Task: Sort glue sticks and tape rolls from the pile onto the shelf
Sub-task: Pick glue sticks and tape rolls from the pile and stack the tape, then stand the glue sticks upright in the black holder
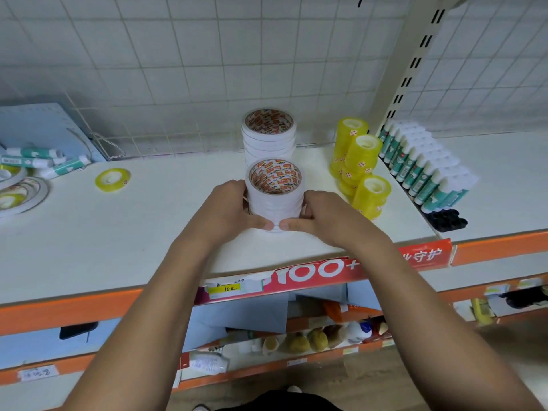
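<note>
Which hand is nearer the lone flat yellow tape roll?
Left. The left hand grips the front white tape stack, to the right of the yellow roll; the right hand grips the stack's far side.

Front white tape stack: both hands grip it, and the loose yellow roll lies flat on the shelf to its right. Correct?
Wrong side: the head view shows the loose yellow roll flat on the shelf left of the front white tape stack, which the left hand and right hand do grip.
</note>
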`<action>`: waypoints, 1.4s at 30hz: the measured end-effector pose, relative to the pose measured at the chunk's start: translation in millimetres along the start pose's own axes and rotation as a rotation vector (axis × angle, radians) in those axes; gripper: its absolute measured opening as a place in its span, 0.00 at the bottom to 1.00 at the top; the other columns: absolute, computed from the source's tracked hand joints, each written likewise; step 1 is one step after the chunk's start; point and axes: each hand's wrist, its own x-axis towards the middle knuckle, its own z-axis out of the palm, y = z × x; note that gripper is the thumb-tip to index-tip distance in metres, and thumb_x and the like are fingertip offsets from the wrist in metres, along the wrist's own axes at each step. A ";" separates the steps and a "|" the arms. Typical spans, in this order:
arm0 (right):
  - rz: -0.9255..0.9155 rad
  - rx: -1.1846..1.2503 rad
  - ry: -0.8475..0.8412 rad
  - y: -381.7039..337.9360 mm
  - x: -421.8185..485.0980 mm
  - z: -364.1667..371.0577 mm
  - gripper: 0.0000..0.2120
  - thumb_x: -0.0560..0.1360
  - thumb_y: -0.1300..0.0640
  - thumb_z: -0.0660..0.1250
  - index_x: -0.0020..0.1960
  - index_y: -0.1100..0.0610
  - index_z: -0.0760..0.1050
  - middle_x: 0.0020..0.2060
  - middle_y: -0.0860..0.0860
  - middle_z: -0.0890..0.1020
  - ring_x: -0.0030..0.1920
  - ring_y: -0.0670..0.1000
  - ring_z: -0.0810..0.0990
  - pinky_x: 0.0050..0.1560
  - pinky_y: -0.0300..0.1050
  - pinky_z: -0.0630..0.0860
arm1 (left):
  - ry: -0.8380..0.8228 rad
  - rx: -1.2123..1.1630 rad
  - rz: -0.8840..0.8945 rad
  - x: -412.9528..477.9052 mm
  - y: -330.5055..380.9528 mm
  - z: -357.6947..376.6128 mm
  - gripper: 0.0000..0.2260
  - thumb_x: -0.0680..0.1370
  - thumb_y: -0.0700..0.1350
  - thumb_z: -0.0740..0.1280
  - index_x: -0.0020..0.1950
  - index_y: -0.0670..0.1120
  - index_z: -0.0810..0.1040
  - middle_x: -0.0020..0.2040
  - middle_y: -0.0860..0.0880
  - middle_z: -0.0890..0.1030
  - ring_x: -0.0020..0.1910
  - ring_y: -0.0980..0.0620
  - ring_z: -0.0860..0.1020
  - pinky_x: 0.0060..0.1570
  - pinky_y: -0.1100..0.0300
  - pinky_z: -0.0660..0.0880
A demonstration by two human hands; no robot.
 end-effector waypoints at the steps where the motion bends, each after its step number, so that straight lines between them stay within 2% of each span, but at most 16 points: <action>1: -0.004 -0.036 0.017 -2.0 -2.9 2.1 0.24 0.71 0.38 0.71 0.49 0.58 0.73 0.39 0.49 0.75 0.41 0.51 0.74 0.36 0.44 0.65 | 0.007 0.018 -0.007 -0.1 0.2 0.4 0.26 0.59 0.52 0.82 0.53 0.46 0.80 0.46 0.51 0.83 0.43 0.53 0.81 0.43 0.60 0.77; 4: -0.017 -0.183 0.065 -7.7 -16.9 2.3 0.23 0.74 0.38 0.67 0.52 0.59 0.75 0.40 0.52 0.78 0.46 0.55 0.77 0.38 0.47 0.66 | 0.005 0.101 -0.038 -4.7 -2.1 -1.8 0.22 0.61 0.56 0.81 0.47 0.46 0.80 0.41 0.51 0.81 0.41 0.52 0.79 0.42 0.56 0.77; 7: -0.052 -0.352 0.080 -16.7 -34.9 -3.8 0.19 0.76 0.38 0.64 0.50 0.55 0.76 0.41 0.54 0.81 0.47 0.57 0.79 0.39 0.47 0.70 | -0.008 0.182 -0.080 -15.0 -10.7 -2.9 0.25 0.62 0.60 0.79 0.52 0.47 0.81 0.46 0.50 0.80 0.45 0.50 0.78 0.48 0.51 0.76; 10: -0.199 -0.214 0.038 -46.8 -43.6 -3.9 0.13 0.77 0.43 0.65 0.44 0.52 0.76 0.38 0.51 0.81 0.43 0.54 0.78 0.42 0.50 0.75 | 0.066 0.215 -0.133 -33.6 -21.4 -10.1 0.26 0.66 0.62 0.76 0.58 0.50 0.80 0.52 0.52 0.79 0.50 0.51 0.77 0.52 0.53 0.75; 12: -0.297 -0.127 -0.007 -72.7 -41.0 5.4 0.10 0.77 0.45 0.65 0.45 0.51 0.77 0.37 0.49 0.81 0.42 0.51 0.79 0.43 0.49 0.76 | 0.135 0.260 -0.163 -48.2 -28.3 -19.0 0.22 0.69 0.63 0.73 0.57 0.51 0.80 0.54 0.53 0.79 0.52 0.51 0.77 0.51 0.55 0.74; 15: -0.401 -0.039 -0.020 -108.5 -24.0 24.5 0.06 0.76 0.48 0.67 0.46 0.49 0.79 0.40 0.47 0.83 0.43 0.49 0.80 0.44 0.48 0.77 | 0.208 0.336 -0.205 -73.3 -41.4 -38.5 0.17 0.74 0.58 0.69 0.59 0.51 0.79 0.58 0.52 0.78 0.55 0.51 0.77 0.50 0.57 0.72; 22: -0.508 -0.024 -0.058 -178.9 30.3 75.0 0.09 0.77 0.46 0.66 0.50 0.51 0.78 0.47 0.47 0.81 0.50 0.50 0.77 0.51 0.49 0.75 | 0.324 0.421 -0.317 -120.1 -93.6 -93.0 0.17 0.76 0.58 0.67 0.59 0.51 0.79 0.58 0.52 0.78 0.56 0.50 0.76 0.52 0.53 0.75; 29: -0.448 -0.018 -0.047 -242.7 69.5 113.4 0.08 0.76 0.48 0.68 0.50 0.51 0.79 0.47 0.48 0.81 0.49 0.50 0.78 0.50 0.49 0.76 | 0.340 0.419 -0.316 -135.7 -158.9 -142.3 0.16 0.76 0.59 0.67 0.58 0.52 0.80 0.57 0.52 0.78 0.56 0.50 0.76 0.51 0.52 0.75; 35: -0.379 -0.016 -0.043 -292.2 96.7 141.7 0.07 0.77 0.50 0.67 0.49 0.53 0.79 0.41 0.46 0.78 0.46 0.50 0.78 0.47 0.48 0.77 | 0.321 0.433 -0.255 -132.9 -209.9 -190.1 0.16 0.76 0.59 0.67 0.59 0.51 0.79 0.59 0.51 0.78 0.57 0.49 0.76 0.50 0.52 0.75; 39: -0.352 -0.054 -0.036 -317.2 115.5 156.5 0.07 0.77 0.54 0.66 0.52 0.55 0.79 0.47 0.51 0.81 0.49 0.52 0.78 0.49 0.49 0.77 | 0.324 0.420 -0.201 -128.9 -236.1 -214.8 0.15 0.75 0.57 0.68 0.57 0.51 0.79 0.58 0.51 0.79 0.58 0.48 0.76 0.49 0.53 0.75; 42: -0.334 -0.101 -0.021 -330.9 131.4 166.8 0.07 0.77 0.57 0.65 0.54 0.56 0.79 0.50 0.53 0.81 0.53 0.54 0.78 0.52 0.49 0.76 | 0.332 0.412 -0.156 -124.3 -250.7 -229.9 0.14 0.75 0.55 0.68 0.56 0.49 0.79 0.55 0.49 0.79 0.55 0.45 0.77 0.46 0.53 0.74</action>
